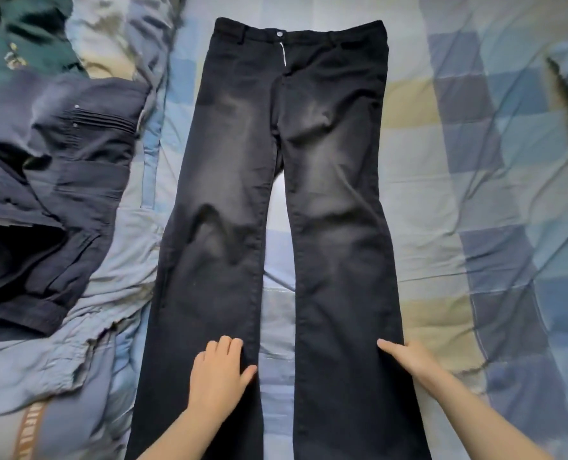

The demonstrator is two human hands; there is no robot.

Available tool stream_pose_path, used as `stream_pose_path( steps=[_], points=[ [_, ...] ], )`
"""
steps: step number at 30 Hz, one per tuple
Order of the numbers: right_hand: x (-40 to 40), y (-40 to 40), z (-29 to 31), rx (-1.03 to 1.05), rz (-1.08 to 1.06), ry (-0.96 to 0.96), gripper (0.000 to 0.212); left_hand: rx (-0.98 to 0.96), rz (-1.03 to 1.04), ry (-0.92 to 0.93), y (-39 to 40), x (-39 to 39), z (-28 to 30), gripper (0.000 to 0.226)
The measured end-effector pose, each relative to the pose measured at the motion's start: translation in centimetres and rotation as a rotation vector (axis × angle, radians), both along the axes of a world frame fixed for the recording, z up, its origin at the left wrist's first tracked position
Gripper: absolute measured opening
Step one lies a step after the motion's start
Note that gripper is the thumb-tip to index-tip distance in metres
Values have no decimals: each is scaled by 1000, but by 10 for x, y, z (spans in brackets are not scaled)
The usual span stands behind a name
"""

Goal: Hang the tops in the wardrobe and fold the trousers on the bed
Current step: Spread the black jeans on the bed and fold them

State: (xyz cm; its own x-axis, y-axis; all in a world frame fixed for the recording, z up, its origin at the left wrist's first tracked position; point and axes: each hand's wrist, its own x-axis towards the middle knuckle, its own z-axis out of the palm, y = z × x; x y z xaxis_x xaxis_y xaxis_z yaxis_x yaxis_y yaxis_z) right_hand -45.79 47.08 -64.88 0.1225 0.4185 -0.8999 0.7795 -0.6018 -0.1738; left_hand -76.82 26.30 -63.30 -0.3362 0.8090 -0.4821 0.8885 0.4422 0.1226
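— Both hands on the trousers?
— Yes: left hand (pixel 217 376) flat on one lower leg, fingers loosely spread; right hand (pixel 408 358) pressing the other leg's outer edge, fingers together.
— The trousers (pixel 285 180)?
— Black, faded grey at thighs, laid flat mid-bed (pixel 475 194), waistband far, legs apart.
— Beside them?
— Crumpled dark trousers (pixel 53 200) near the left edge.

The black trousers (pixel 276 194) are a matt, denim-like cloth, faded to grey over thighs and knees, with a small shiny metal button (pixel 279 34) at the waistband; the bed cover (pixel 458 161) is soft, creased cotton-like cloth in a checked print, matt; the dark navy trousers (pixel 43 194) at the left are matt woven cloth with stitched ribs and small metal studs; the green top (pixel 17 38) looks soft and knitted
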Motion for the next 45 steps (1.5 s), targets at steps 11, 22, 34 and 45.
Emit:
stream_pose_path(
  steps=[11,22,34,45],
  points=[
    [44,-69,59,340,43,235,20,-45,317,-52,17,74,15,40],
    [141,-127,62,91,371,-179,34,-372,-18,-152,-40,174,24,84],
    [141,-123,49,5,616,-332,9,-524,-146,-420,-32,147,30,61],
    [24,33,24,427,212,-153,56,225,946,-51,75,4,8,51]
  ],
)
